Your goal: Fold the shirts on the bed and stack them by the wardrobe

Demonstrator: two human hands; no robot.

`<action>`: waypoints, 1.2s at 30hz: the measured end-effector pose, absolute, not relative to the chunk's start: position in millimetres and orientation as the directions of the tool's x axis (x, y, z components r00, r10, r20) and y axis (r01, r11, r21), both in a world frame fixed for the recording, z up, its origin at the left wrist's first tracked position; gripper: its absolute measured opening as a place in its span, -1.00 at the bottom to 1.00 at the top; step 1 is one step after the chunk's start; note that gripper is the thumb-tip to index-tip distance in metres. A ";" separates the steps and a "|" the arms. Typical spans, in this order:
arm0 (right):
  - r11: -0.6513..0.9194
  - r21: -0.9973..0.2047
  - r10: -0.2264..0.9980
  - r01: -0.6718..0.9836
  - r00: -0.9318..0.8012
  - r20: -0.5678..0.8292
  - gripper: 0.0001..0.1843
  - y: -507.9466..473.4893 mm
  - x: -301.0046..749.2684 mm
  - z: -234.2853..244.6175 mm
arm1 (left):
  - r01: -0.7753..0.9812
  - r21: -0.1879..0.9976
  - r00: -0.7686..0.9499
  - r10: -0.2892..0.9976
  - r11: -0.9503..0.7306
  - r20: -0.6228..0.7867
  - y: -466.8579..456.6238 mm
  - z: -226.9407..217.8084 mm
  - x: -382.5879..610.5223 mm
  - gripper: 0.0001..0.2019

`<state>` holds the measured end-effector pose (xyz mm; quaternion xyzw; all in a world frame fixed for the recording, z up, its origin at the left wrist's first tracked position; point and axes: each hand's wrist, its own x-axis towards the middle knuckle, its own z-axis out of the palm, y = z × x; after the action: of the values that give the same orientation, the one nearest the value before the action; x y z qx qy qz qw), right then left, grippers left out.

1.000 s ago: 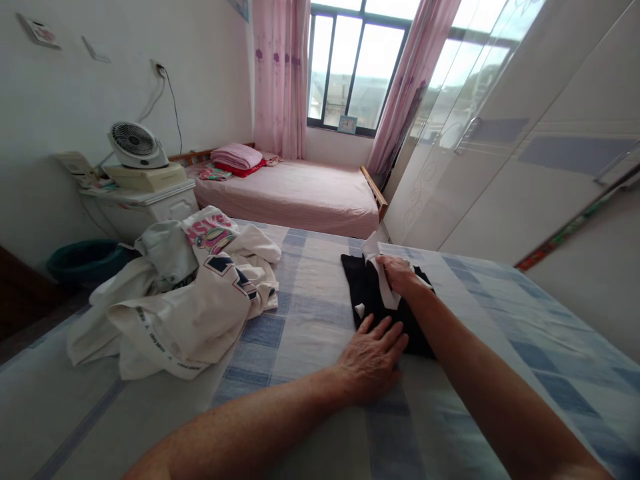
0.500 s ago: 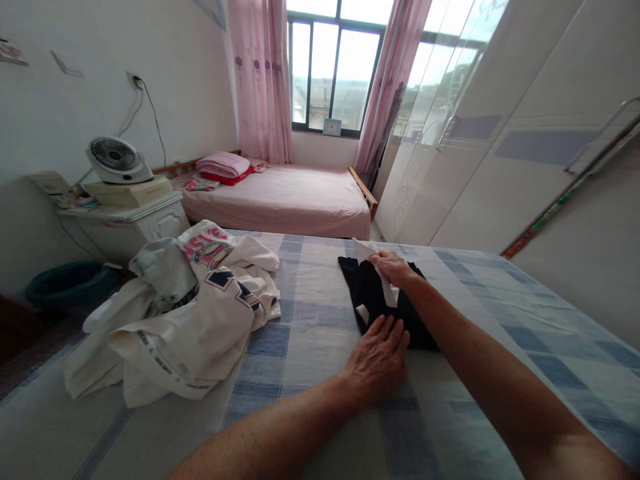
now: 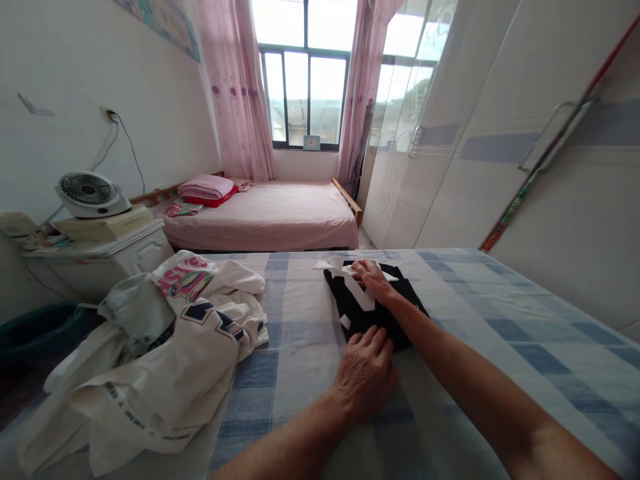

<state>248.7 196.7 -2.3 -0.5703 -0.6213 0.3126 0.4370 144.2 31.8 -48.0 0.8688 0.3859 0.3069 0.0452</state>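
Note:
A black garment with white parts point(image 3: 359, 321) lies folded into a compact shape on the bed with the blue-and-white checked sheet point(image 3: 295, 373). My left hand point(image 3: 367, 367) rests on its near edge, fingers stretched out and pressing down. Farther up, my right hand point(image 3: 373, 280) lies over the white part near the far edge, its fingers spread on the cloth. The right palm and forearm cover some of the garment. To the left is a loose heap of white clothes point(image 3: 165, 393) with printed lettering, apart from both hands.
Beyond this bed stands a second bed with a pink sheet point(image 3: 280, 213). A small fan point(image 3: 91, 193) sits on a box on the bedside cabinet point(image 3: 143, 250). A dark green tub point(image 3: 40, 333) is at the left, and a white wardrobe point(image 3: 480, 193) lines the right.
My right hand has gone from holding the raised white part to lying on it, and the white part is flatter. The left hand stays at the near edge. The view has shifted right and upward.

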 end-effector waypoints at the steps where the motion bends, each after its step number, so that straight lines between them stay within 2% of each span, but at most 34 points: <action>1: 0.169 -0.860 0.974 0.481 0.054 0.221 -0.76 190.0 258.4 -0.1 | 0.636 0.378 0.459 0.724 -0.672 0.516 33.1 -45.8 142.1 -0.70; 4: 0.147 -0.756 0.947 0.638 0.130 0.294 -0.76 164.4 300.9 2.2 | 0.582 0.611 0.180 0.817 -0.537 0.547 43.4 -42.8 132.9 -0.81; 6: 0.079 -0.687 0.939 0.723 0.177 0.294 -0.76 146.8 331.9 -1.9 | 0.482 0.766 -0.019 0.869 -0.426 0.495 55.4 -44.8 125.4 -0.82; 8: 0.011 -0.633 0.943 0.774 0.201 0.264 -0.77 133.4 356.8 -9.6 | 0.327 0.900 -0.129 0.929 -0.290 0.346 68.6 -47.5 118.6 -0.82; 10: -0.021 -0.598 0.959 0.801 0.186 0.216 -0.77 126.9 371.7 -18.2 | 0.154 0.981 -0.131 0.981 -0.122 0.143 80.5 -47.3 113.8 -0.82; 13: -0.021 -0.576 0.978 0.817 0.137 0.158 -0.74 130.4 377.4 -27.1 | 0.023 0.997 -0.080 0.994 0.071 -0.069 95.0 -39.3 111.0 -0.83; 18: -0.047 -0.573 0.983 0.818 0.141 0.120 -0.60 155.6 367.5 -30.3 | 0.043 0.970 -0.005 0.971 0.240 -0.240 119.1 -22.9 110.3 -0.96; 22: -0.002 -0.593 0.986 0.805 0.100 0.132 -0.78 167.1 357.9 -26.2 | 0.057 0.943 0.043 0.943 0.328 -0.331 135.7 -17.9 109.9 -0.86; 24: 0.050 -0.614 0.979 0.788 0.083 0.187 -0.81 165.1 355.0 -22.6 | 0.047 0.941 0.052 0.940 0.335 -0.337 140.0 -17.0 111.6 -0.84; 28: 0.118 -0.647 0.943 0.753 0.119 0.310 -0.69 150.0 354.9 -16.7 | 0.006 0.957 0.019 0.956 0.291 -0.292 141.7 -14.7 121.0 -0.87; 33: 0.127 -0.683 0.897 0.720 0.210 0.389 -0.74 132.0 367.1 -13.7 | -0.044 0.991 -0.107 0.986 0.123 -0.127 140.9 -3.3 126.6 -0.87; 34: 0.113 -0.711 0.888 0.694 0.250 0.385 -0.74 130.3 371.2 -14.1 | -0.043 0.996 -0.138 0.987 0.082 -0.087 140.8 -1.6 124.2 -0.88; 36: 0.031 -0.792 0.900 0.609 0.328 0.288 -0.80 129.1 380.2 -16.9 | -0.015 0.999 -0.180 0.982 0.051 -0.053 140.0 -1.7 117.0 -0.88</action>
<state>380.2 129.1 -16.9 -0.6772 -0.5571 0.1603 0.4531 117.0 140.0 -1.7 0.4369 0.5533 0.5327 0.4682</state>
